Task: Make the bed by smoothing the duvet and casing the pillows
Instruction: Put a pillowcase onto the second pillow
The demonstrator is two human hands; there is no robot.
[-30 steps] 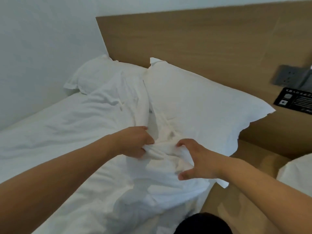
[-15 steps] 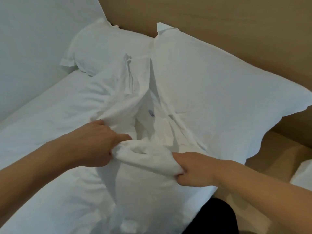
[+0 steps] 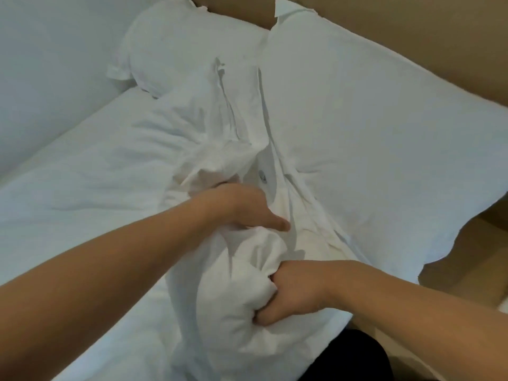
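The right hand (image 3: pixel 291 295) was clenched tight, fingers dug into a bunched end of the bare pillow (image 3: pixel 247 273) at the near edge of the bed (image 3: pixel 68 174). The left hand (image 3: pixel 244 207) lay above it with fingers mostly out of sight among the folds of the loose pillowcase (image 3: pixel 209 127); it seemed to be gripping the case's opening, though the cloth hid the fingertips and I could not be sure. The pillowcase trailed up the bed from the hands toward the two cased pillows, the left pillow (image 3: pixel 176 42) against the wall and the right pillow (image 3: pixel 371 127) against the wooden headboard (image 3: pixel 412 28).

The main risk was that the pillow would go in crooked. With only one crumpled corner in the right hand, the filling could wad up at the mouth of the case and leave the far corners empty. If the left hand held just one layer of cloth, the opening might collapse and the pillow slide between case and duvet (image 3: pixel 82 188) instead of inside. The pillow also hung at the bed's edge, so a slack grip could drop it to the floor. Tugging hard might drag the right pillow, which touched the case, out of place and rumple the duvet under both arms.
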